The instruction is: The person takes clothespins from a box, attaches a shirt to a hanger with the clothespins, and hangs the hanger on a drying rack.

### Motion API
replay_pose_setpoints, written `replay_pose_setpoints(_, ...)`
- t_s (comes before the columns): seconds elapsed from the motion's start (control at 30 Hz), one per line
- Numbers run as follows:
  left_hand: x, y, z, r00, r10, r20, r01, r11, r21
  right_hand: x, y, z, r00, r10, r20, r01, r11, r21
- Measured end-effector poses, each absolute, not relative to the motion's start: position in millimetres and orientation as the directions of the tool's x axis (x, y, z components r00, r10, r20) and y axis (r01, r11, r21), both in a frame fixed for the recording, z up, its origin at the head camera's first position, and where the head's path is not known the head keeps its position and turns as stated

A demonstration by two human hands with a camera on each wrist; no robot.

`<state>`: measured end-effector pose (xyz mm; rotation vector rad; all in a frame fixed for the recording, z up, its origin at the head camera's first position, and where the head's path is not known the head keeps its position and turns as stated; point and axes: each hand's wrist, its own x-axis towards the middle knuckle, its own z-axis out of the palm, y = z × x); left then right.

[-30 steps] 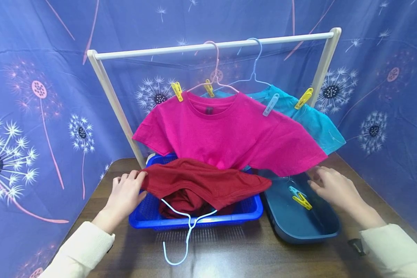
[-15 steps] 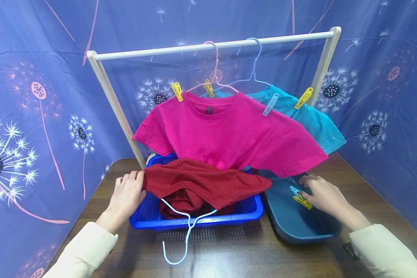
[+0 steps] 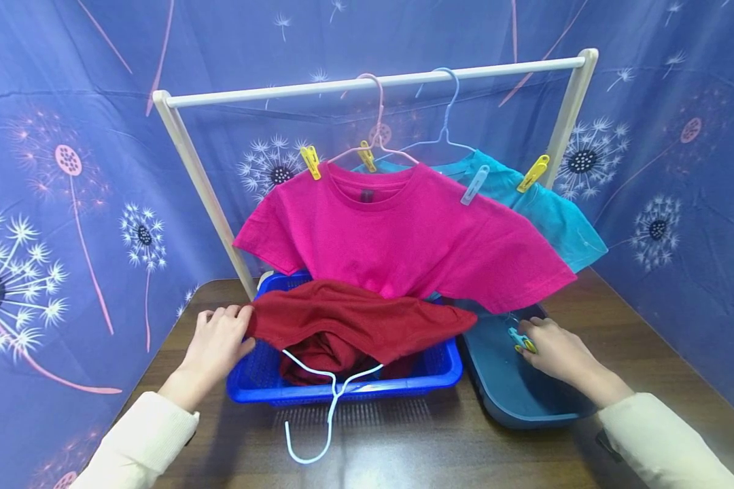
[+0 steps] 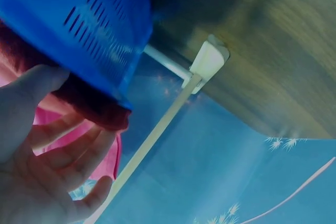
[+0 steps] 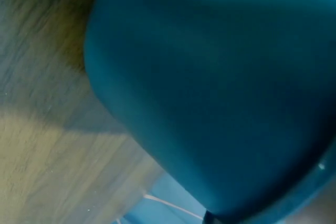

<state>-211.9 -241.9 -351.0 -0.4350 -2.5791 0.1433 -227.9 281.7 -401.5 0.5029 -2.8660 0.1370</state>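
Observation:
My left hand [image 3: 217, 336] holds the left sleeve end of a dark red T-shirt [image 3: 348, 312] at the basket's left side. The left wrist view shows the thumb at the red cloth [image 4: 94, 106] and spread fingers behind it. A white hanger [image 3: 333, 390] pokes out of the shirt, hook toward me. My right hand [image 3: 556, 350] reaches into the dark teal tray [image 3: 508, 401], its curled fingers around a light blue clothespin [image 3: 515, 335] and a yellow clothespin [image 3: 527, 345]. Which of them it pinches is partly hidden. The right wrist view shows the tray wall [image 5: 210, 87], without fingers.
A blue basket [image 3: 342, 392] stands under the red T-shirt. Behind it, a pink T-shirt [image 3: 373, 224] and a turquoise T-shirt [image 3: 563, 217] hang clipped on hangers from a wooden rack [image 3: 251, 93]. The pink sleeve overhangs the tray's back. Patterned cloth surrounds the wooden table [image 3: 404, 455].
My right hand has moved left and down from the tray's right side onto the clothespins, covering much of the yellow one. The left hand stays at the red sleeve.

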Motion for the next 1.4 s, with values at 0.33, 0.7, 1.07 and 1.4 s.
replay_pose_setpoints(0.33,-208,-248,-340,-0.839,0.33,0.433,0.31,0.943,-0.117,-227,282,-407,-0.913,-0.342,0.223,-0.343,0.939,0.035)
replay_pose_setpoints(0.7,-205,-258,-326,-0.862,0.352,0.365,0.369,0.929,-0.024,-230,282,-415,-0.908,-0.367,0.2,-0.359,0.93,0.079)
replay_pose_setpoints(1.07,-206,-266,-319,-0.892,0.339,0.3,0.381,0.92,0.093,-231,280,-414,-0.916,-0.367,0.16,-0.37,0.929,0.007)
replay_pose_setpoints(1.4,-211,-269,-321,-0.916,0.304,0.263,0.351,0.923,0.157,-231,277,-415,-0.919,-0.356,0.168,-0.354,0.934,0.04)
